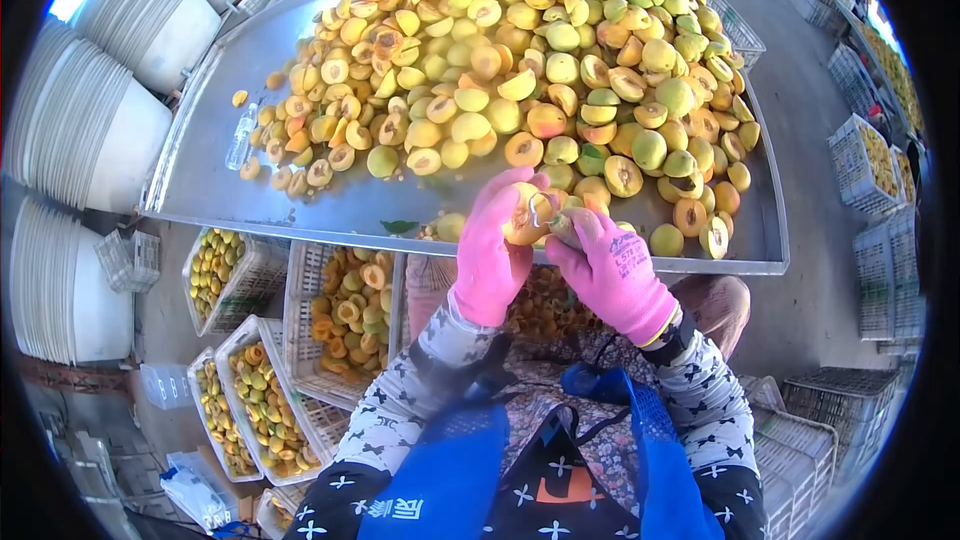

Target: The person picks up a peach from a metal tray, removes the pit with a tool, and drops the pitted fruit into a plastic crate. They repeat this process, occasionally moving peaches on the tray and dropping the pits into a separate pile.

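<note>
My left hand (492, 250), in a pink glove, is closed around a yellow peach half (524, 215) above the tray's near edge. In my right hand (622, 275), also gloved in pink, is a small pitting knife (561, 228). Its thin curved metal blade touches the cut face of the peach; the rest of the handle is hidden by my fingers. Just beyond my hands, a big heap of halved peaches (470, 127) covers much of the metal tray (230, 185). Some halves still show a stone or a dark hollow.
Below the tray on the left stand crates of peach halves (290, 370). Under my hands lies a pile of brown stones or scraps (550, 305). A clear plastic bottle (241, 137) rests on the tray. White stacked tubs (75, 280) line the left; crates (865, 175) stand right.
</note>
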Motion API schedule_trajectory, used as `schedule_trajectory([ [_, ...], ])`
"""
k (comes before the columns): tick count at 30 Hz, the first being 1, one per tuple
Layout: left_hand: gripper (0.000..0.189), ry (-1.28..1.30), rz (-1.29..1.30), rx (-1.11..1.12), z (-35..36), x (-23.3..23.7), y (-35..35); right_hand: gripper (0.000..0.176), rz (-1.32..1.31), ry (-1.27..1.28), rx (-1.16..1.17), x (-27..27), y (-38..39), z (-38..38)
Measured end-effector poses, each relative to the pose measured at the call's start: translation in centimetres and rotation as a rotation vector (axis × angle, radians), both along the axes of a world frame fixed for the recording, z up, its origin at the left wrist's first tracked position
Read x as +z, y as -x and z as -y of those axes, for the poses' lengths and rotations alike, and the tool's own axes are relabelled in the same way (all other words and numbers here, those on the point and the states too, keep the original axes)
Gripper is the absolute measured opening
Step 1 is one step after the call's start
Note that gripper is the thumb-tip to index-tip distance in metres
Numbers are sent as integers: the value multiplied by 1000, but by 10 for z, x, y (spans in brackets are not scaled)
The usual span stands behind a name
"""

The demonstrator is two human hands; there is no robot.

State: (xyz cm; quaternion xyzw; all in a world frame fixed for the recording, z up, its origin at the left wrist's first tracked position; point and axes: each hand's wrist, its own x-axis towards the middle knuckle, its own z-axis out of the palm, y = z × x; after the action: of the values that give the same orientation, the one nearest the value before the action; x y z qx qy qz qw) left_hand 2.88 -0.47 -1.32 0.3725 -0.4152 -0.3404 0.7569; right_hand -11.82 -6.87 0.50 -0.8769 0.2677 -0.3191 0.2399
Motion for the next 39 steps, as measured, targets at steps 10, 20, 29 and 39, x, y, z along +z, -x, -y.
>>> schedule_trajectory([
  [10,32,-290,-434,-47,-10,19,13,23,-216,52,54,-12,5,-9],
  [20,32,-334,-278,20,-8,10,10,23,125,-315,116,-28,-8,-37],
  [29,43,-565,-8,-504,-16,26,-30,21,-232,244,76,-14,27,31],
  [39,40,-151,-716,-289,-11,21,-9,26,207,-147,-124,-15,5,-34],
])
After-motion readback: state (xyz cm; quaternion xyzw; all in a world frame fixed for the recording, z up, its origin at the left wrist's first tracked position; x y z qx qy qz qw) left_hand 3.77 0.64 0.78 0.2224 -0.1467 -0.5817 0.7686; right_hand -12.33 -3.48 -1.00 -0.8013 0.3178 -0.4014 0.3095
